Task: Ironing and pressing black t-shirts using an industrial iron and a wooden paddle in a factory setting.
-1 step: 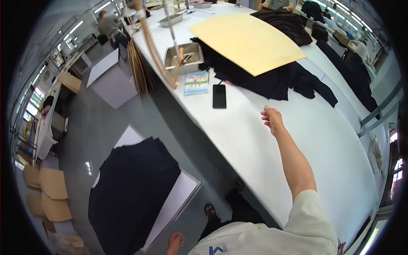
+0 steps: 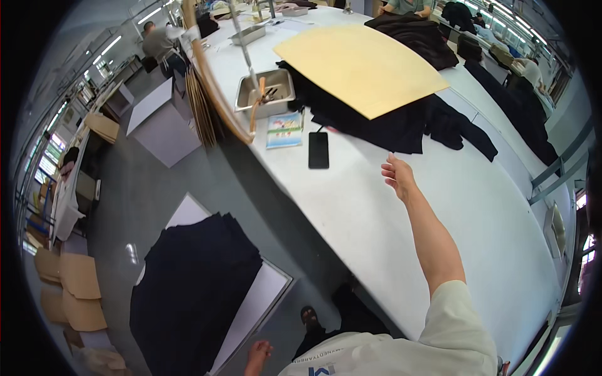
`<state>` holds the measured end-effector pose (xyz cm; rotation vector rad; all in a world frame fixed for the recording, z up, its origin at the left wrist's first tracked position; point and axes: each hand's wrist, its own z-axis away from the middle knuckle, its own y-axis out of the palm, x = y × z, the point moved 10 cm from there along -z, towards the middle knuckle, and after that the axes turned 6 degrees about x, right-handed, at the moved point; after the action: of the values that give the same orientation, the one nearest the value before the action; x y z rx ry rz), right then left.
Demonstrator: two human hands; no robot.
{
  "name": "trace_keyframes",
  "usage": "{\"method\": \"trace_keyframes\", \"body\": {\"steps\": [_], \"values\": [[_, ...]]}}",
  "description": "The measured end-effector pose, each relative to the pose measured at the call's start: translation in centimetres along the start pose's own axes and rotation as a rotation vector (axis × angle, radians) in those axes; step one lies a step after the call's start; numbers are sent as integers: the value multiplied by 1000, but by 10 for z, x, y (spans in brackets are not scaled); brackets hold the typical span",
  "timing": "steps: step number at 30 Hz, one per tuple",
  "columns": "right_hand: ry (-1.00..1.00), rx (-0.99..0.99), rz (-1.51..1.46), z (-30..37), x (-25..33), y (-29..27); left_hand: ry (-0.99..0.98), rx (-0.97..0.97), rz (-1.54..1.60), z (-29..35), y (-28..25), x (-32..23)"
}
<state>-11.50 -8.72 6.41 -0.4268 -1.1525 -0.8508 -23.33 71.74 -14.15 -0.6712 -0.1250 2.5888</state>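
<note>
Nearest, the left hand (image 2: 259, 355) is seen with curled fingers, though whether they are pressed together cannot be told; near it, a broad, matte, navy-black cloth (image 2: 195, 288) is spread over a white board (image 2: 268, 289). Over the white table (image 2: 483, 250) the right hand (image 2: 399, 175) is held, fingers bent and slightly apart, near a creased dark garment (image 2: 392, 133), laid farther on and partly covered by a smooth yellow sheet (image 2: 364, 69).

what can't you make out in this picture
All in the head view:
Dark cloth: its middle is hidden under the yellow sheet.
Metal tray: its contents are too small to name.
Left hand: its forearm is cut off by the lower edge.
Navy fabric: its near end is lost at the lower edge.
</note>
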Motion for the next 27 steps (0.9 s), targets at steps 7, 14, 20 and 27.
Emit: {"method": "trace_keyframes", "body": {"steps": [7, 14, 20, 27], "values": [[-150, 234, -693, -183, 123, 31, 360, 185, -208, 7, 142, -231], [-485, -155, -677, -226, 152, -145, 484, 408, -501, 34, 338, -438], [-368, -613, -352, 44, 4, -377, 380, 765, 89, 39, 495, -545], [177, -933, 42, 334, -196, -394, 213, 997, -202, 64, 611, -459]]}}
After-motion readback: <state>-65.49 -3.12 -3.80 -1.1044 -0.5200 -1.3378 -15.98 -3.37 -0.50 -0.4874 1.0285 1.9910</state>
